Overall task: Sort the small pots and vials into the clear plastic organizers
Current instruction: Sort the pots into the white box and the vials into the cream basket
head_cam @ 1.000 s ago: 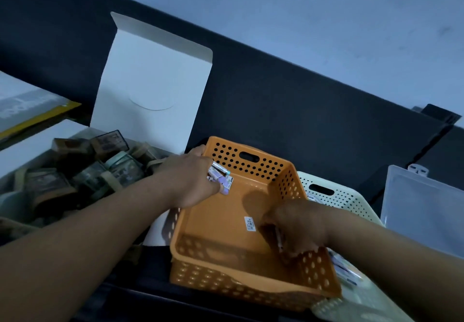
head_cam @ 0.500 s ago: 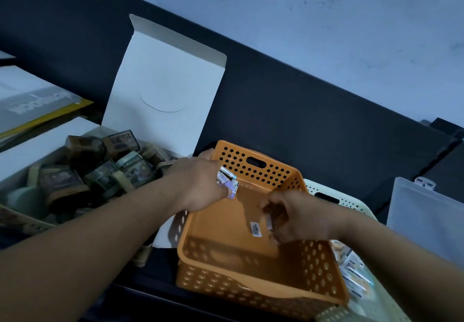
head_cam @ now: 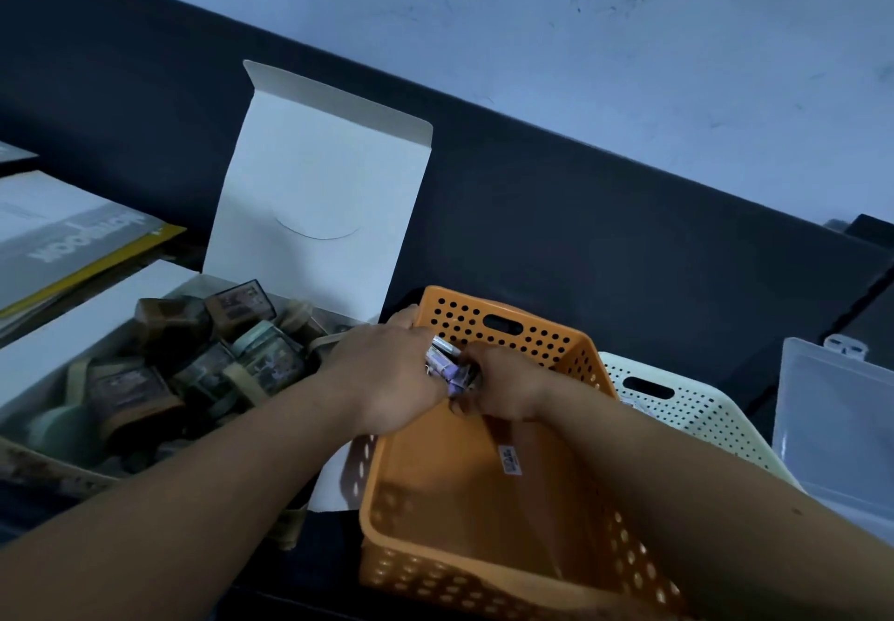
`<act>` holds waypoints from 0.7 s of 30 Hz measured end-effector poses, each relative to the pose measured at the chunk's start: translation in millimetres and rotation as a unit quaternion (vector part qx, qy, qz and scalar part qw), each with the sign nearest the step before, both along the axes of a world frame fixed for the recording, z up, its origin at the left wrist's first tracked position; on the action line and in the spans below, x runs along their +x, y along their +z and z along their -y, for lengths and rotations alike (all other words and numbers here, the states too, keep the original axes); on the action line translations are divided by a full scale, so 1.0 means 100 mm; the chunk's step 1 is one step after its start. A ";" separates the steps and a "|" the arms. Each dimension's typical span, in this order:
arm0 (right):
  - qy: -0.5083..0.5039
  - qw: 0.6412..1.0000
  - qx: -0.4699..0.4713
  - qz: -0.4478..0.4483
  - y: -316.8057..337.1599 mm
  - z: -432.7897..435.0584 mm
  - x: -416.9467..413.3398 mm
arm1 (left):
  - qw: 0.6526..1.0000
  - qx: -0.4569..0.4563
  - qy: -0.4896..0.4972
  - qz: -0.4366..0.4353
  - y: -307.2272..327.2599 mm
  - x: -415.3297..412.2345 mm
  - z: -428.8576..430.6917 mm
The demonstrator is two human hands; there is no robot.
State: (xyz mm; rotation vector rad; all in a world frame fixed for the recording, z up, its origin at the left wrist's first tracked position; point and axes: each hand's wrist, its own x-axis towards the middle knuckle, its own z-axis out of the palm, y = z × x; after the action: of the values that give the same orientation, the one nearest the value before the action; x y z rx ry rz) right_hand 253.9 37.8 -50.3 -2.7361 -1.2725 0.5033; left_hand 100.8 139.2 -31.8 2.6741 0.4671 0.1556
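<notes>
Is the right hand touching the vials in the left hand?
Touching. Head view: the right hand curls its fingers onto the vials that the left hand holds, with no gap showing.

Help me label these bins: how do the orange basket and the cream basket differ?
The orange basket is bright orange, the cream basket off-white. The orange basket's holes are larger and sparser, the cream basket's fine and dense. The orange basket sits nearer, under the left hand and right hand gripping vials; the cream basket lies to its right, partly hidden. Both are perforated with a slot handle.
</notes>
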 end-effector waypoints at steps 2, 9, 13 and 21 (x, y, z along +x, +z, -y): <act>-0.006 1.000 0.030 -0.001 -0.04 0.03 0.01 | 1.000 -0.002 0.002 0.001 0.00 0.00 0.00; -0.020 0.997 0.074 -0.021 0.05 0.13 0.03 | 1.000 -0.004 -0.005 0.007 0.02 0.01 0.03; -0.021 0.989 0.139 -0.049 0.24 0.32 0.00 | 1.000 0.000 -0.004 0.013 0.01 0.01 0.03; -0.100 0.946 0.309 0.020 0.58 1.18 -0.01 | 0.999 -0.017 -0.027 0.014 0.00 0.06 -0.03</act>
State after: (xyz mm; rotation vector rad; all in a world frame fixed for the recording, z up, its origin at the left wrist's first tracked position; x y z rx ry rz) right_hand 252.9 -80.2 7.9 -2.3024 -0.9327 0.0134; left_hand 106.3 142.6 -32.2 2.6448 0.3847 0.1669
